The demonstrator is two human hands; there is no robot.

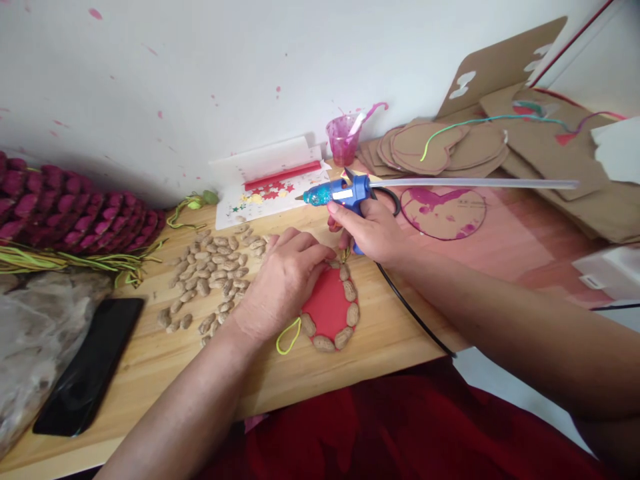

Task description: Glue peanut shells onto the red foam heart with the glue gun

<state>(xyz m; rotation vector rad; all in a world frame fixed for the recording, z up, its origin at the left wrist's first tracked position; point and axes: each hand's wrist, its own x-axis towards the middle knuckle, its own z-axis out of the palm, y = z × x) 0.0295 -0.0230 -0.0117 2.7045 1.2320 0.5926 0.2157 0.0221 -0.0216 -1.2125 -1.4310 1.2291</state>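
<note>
My right hand (373, 230) is wrapped round the handle of a blue glue gun (345, 193). Its nozzle points left, and a long clear glue stick (475, 182) sticks out of its back. Below it lies a red piece of card (330, 303) with peanuts (353, 313) set along its edge. My left hand (287, 280) is over the card's upper left side, fingers bent and closed at a peanut on the top edge; the hand hides most of that peanut and part of the card. A yellow string loop (289, 337) shows by the card's left side.
Loose peanuts (200, 267) are spread on the wooden table (270, 380) at left. A black phone (90, 367), plastic bag (40, 340) and pink-painted stack (75, 210) lie further left. Behind are star sequins (273, 192) and a pink cup (343, 143); cardboard hearts (425, 147) lie right. A black cord (415, 310) crosses the table.
</note>
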